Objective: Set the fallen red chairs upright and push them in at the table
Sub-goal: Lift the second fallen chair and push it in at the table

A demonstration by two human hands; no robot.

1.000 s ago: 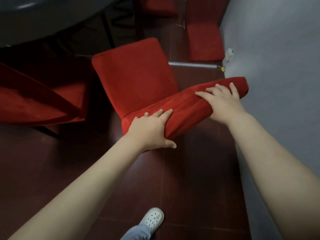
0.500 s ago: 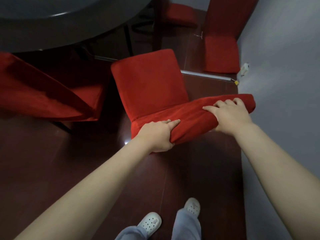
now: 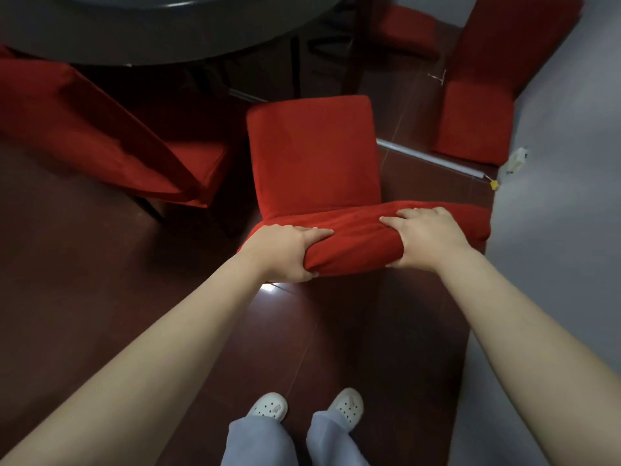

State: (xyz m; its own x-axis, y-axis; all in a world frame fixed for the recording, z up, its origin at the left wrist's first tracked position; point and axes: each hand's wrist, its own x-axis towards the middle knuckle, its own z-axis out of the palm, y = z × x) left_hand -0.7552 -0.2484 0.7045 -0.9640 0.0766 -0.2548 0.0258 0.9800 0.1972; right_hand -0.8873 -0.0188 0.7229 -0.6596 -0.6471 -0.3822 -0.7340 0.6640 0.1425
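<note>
Head view: looks down along two bare arms to a red chair point(image 3: 312, 156) before a dark desk point(image 3: 161, 31).
Left grip point(image 3: 285, 253): clenched round the left end of the chair's back point(image 3: 356, 243); the fingers lie over the top on the seat side, the thumb curls under on the near side, and the cloth bunches between them.
Right grip point(image 3: 426, 237): grasping the same padded top further right; the fingers spread over it and the thumb presses the near face.
Between the grips: a stretch of red cloth; the two are apart.
Chair: the seat faces the desk and the back is nearest the person. The seat's front edge is near the desk rim; whether it is under the rim I cannot tell. The legs are hidden.
Left chair point(image 3: 84, 122): red, at the desk's edge, its back slanting across the view. Whether it stands straight I cannot tell.
Right chair point(image 3: 477, 105): red, against the wall point(image 3: 564, 247), well apart from the held chair.
Far chair point(image 3: 403, 28): a red seat beyond the desk's legs.
Floor point(image 3: 100, 297): dark red-brown boards, with a glint just under the left grip.
Bar point(image 3: 433, 159): silver, lying on the floor between the held chair and the right chair.
Wall: grey, on the right; a small white fitting point(image 3: 515, 159) sits low on it.
Feet: white clogs point(image 3: 268, 406) and grey trouser legs point(image 3: 258, 442) at the bottom edge, behind the chair.
</note>
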